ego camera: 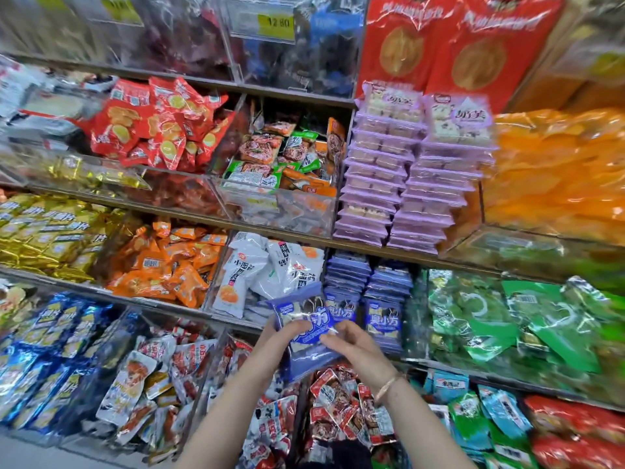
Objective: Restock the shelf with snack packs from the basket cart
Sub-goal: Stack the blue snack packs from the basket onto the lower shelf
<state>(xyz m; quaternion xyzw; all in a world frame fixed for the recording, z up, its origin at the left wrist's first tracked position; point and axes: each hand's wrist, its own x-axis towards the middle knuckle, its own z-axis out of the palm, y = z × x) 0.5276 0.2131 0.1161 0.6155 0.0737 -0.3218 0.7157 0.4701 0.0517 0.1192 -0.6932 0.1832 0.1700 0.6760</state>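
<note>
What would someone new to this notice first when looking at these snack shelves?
First come the hands at bottom centre: the left hand and right hand together hold a blue-purple snack pack. Just behind it, to the right, stand matching blue-purple stacks, with tall lilac stacks one level above. Big red bags at top right and orange bags at the right edge also pull the eye.

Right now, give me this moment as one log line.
left hand: holds blue pack | right hand: pinches same pack | target: matching blue stacks on the shelf just behind | status: pack not yet shelved
</note>
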